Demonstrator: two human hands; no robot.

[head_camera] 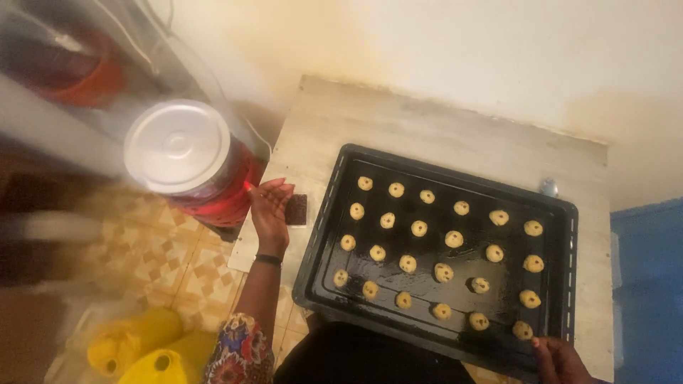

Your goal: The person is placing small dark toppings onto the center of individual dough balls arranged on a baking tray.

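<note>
A black baking tray with small dough balls is kept between the two hands on a pale desk.

The left hand is laid open at the left edge of the desk, with fingers released, and a small dark square thing is touched or nearly touched by its fingertips; what this thing is cannot be made out. The right hand is cut off by the lower border, and its fingers are placed on the near right corner of the tray; a full grip cannot be told. Rows of pale dough balls with dark spots are seen on the tray. Beyond the left hand a red container with a round white lid is found. Below the left arm, yellow containers are seen on the tiled floor, blurred.
</note>
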